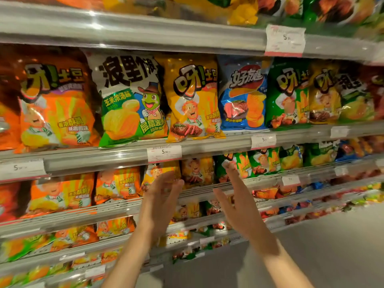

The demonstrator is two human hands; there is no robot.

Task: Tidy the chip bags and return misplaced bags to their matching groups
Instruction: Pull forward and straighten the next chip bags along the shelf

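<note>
Chip bags stand in a row on the shelf at eye level: an orange bag (58, 104), a white and green bag (131, 98), a yellow bag (193, 98), a blue bag (243, 94) and a green bag (288, 92). My left hand (162, 196) and my right hand (234, 196) are raised in front of the shelf below, palms facing each other, fingers straight, holding nothing. Behind them stand orange bags (116, 183), yellow bags (197, 169) and green bags (261, 161).
Grey shelf rails (207, 142) with white price tags (164, 153) run across the view. More bags fill the top shelf (243, 15) and the lower shelves (79, 235). Grey floor (332, 246) shows at the lower right.
</note>
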